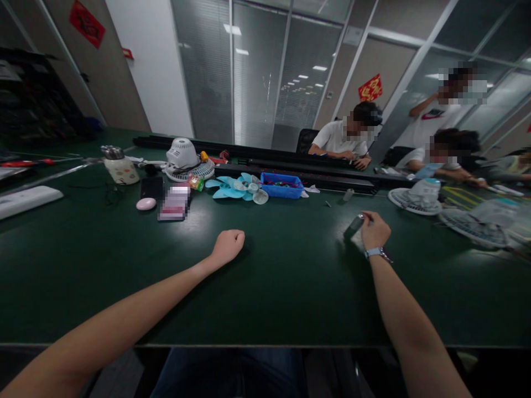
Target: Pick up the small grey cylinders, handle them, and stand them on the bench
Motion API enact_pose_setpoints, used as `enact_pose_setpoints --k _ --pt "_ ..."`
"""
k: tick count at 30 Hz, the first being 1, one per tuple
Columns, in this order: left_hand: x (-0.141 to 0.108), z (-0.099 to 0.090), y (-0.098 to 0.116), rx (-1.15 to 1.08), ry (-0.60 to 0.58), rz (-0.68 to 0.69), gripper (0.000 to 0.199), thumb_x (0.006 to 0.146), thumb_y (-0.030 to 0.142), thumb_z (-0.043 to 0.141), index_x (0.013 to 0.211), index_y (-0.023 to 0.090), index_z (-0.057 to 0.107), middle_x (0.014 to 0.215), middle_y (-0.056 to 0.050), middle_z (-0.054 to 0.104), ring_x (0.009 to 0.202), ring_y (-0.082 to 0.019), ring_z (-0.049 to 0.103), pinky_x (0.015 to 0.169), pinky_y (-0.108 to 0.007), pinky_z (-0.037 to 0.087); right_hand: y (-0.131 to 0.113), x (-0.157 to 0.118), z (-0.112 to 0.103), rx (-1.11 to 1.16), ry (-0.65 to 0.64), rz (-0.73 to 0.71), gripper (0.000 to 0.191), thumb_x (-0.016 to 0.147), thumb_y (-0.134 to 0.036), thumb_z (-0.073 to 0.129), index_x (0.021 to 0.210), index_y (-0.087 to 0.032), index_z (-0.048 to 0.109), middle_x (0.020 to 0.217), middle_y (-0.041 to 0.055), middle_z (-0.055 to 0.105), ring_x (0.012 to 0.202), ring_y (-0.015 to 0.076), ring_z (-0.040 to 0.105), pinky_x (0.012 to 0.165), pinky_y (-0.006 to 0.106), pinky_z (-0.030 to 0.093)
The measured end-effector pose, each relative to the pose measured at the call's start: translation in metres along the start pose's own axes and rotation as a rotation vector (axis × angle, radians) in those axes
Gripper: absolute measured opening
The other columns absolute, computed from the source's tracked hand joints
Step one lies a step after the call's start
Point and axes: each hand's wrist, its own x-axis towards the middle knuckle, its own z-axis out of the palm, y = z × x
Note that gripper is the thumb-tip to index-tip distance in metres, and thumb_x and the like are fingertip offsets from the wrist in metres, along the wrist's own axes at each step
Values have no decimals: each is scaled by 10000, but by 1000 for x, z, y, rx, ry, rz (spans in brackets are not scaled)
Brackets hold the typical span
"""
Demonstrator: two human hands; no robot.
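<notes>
My left hand [229, 246] rests on the dark green table [282, 298] left of the middle, closed in a fist with nothing showing in it. On the right, my right hand [375, 229], with a watch at its wrist, pinches the upper end of a small translucent grey cylinder [354, 226]. The cylinder is tilted, its lower end pointing left and close to the tabletop. A similar small cylinder [348, 194] stands on the table beyond it.
Blue fan blades [232, 187] and a blue bin [282, 186] lie ahead. Farther left are a white fan part [182, 155], a jar [121, 167], a phone [175, 203] and a pink oval object [146, 204]. White fan parts [423, 196] lie right. People sit across.
</notes>
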Motion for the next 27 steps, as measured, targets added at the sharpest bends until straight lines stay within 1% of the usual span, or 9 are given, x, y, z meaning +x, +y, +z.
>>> enact_pose_setpoints --k 4,7,11,15,18,22,27 --pt "0 0 -1 -7 3 11 296 784 214 342 489 203 330 508 17 385 534 -138 415 573 -283 255 2 -1 1 -18 -10 45 272 837 -216 472 925 -185 728 918 98 737 756 222 622 700 315 406" --pt "0 1 -1 -5 1 6 293 788 221 344 495 202 342 516 17 393 542 -140 422 573 -283 254 2 0 3 -21 14 69 241 830 -197 483 904 -184 711 887 94 728 740 216 612 691 308 397" --pt "1 2 -4 15 -1 -17 294 790 227 338 498 204 332 510 20 365 543 -139 406 567 -286 237 2 0 5 6 20 41 221 837 -200 479 911 -186 687 887 87 716 739 206 607 690 299 398" --pt "1 3 -5 9 1 0 290 790 233 335 501 204 339 514 18 376 545 -140 411 572 -287 239 0 0 5 2 3 31 235 838 -216 467 913 -183 688 864 83 710 722 205 599 687 303 393" --pt "1 2 -4 3 -3 4 290 788 233 334 500 204 348 519 14 392 542 -141 416 573 -288 246 -1 -1 5 -9 -12 26 257 852 -239 459 950 -183 690 876 88 711 745 213 601 692 309 389" --pt "0 2 -4 -3 -4 12 297 791 235 332 497 203 343 517 13 388 538 -141 414 574 -289 247 -2 -2 6 -19 -42 -1 289 878 -266 467 1087 -185 650 965 104 715 822 229 611 725 323 398" --pt "0 2 -4 -5 -1 13 294 791 236 332 499 202 339 515 15 380 536 -139 411 572 -289 241 -1 -2 11 82 -38 29 322 872 -246 471 1163 -189 594 997 99 727 874 245 650 785 351 439"
